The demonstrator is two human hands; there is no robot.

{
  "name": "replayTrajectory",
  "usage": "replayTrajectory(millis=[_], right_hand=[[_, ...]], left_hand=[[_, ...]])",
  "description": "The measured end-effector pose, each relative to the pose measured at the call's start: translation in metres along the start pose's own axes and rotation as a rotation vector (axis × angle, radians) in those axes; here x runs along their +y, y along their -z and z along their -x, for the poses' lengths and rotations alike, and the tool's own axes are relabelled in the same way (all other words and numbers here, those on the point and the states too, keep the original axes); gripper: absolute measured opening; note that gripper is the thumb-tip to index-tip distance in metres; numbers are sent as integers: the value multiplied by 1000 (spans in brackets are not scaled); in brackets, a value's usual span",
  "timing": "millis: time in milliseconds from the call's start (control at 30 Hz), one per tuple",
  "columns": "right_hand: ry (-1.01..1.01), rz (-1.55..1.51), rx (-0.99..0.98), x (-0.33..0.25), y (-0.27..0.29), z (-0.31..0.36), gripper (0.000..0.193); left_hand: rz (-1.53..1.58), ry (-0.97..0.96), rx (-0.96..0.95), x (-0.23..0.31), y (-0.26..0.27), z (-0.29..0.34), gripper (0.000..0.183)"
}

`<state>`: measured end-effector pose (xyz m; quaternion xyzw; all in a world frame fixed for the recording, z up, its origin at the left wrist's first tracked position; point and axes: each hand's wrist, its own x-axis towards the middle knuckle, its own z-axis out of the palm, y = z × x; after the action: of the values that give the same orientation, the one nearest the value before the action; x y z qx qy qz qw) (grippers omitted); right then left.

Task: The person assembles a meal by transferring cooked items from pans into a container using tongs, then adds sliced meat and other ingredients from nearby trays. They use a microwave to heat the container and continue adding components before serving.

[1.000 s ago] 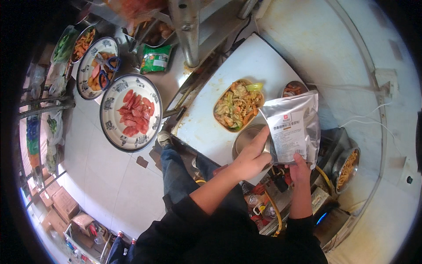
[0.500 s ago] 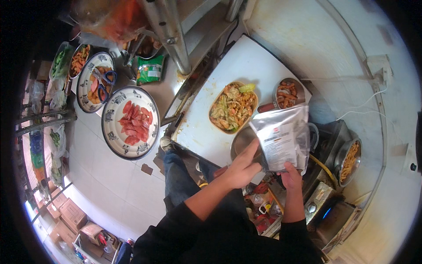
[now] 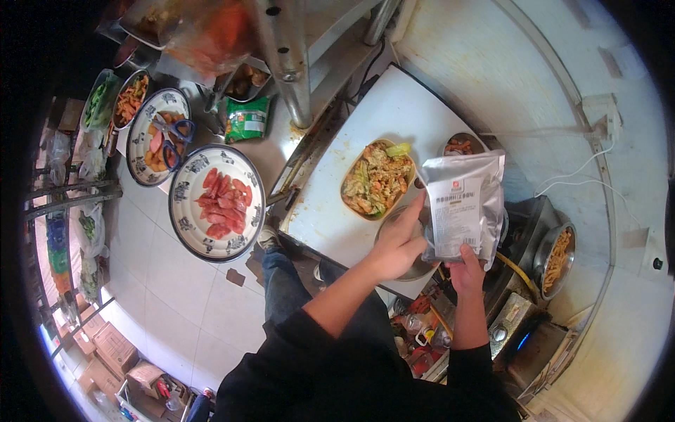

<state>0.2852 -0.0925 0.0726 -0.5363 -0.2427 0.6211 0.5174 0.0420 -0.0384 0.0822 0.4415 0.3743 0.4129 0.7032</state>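
Observation:
A silver foil pouch (image 3: 464, 204) with a printed white label is upright in front of me. My right hand (image 3: 466, 273) grips its lower edge, thumb on the front and the other fingers behind it. Beside the pouch's left edge is my left hand (image 3: 397, 250), index finger stretched out and apart from the thumb; it seems to grip nothing. Under my left hand a round metal bowl (image 3: 394, 228) is mostly hidden. Farther off, an oval container of mixed cooked food (image 3: 377, 179) sits on the white table (image 3: 316, 204).
A pan of brown pieces (image 3: 462, 144) is partly behind the pouch. At right, a metal bowl of yellowish strips (image 3: 557, 261) stands by the stove (image 3: 512, 320). Leftward are a plate of sliced sausage (image 3: 223, 204), scissors (image 3: 171, 144) on another plate, and a green packet (image 3: 246, 119).
The pouch has shifted slightly right and up with my right hand, covering more of the pan. My left hand has moved up and right, its index finger reaching higher along the pouch's edge.

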Motion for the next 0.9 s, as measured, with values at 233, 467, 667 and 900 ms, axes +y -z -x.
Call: replayTrajectory(millis=[233,467,667,900], right_hand=[[-117,-5,36,17,23,48,58],[-84,-98,-53,34,1,53,61],[-43,-53,16,32,-26,43,59],[3,-74,59,22,-48,7,48]], left_hand=[[-60,52,-28,-2,-5,45,89],[85,155,-72,-4,2,54,89],[171,116,-27,13,15,49,90],[286,38,-4,16,26,2,91]])
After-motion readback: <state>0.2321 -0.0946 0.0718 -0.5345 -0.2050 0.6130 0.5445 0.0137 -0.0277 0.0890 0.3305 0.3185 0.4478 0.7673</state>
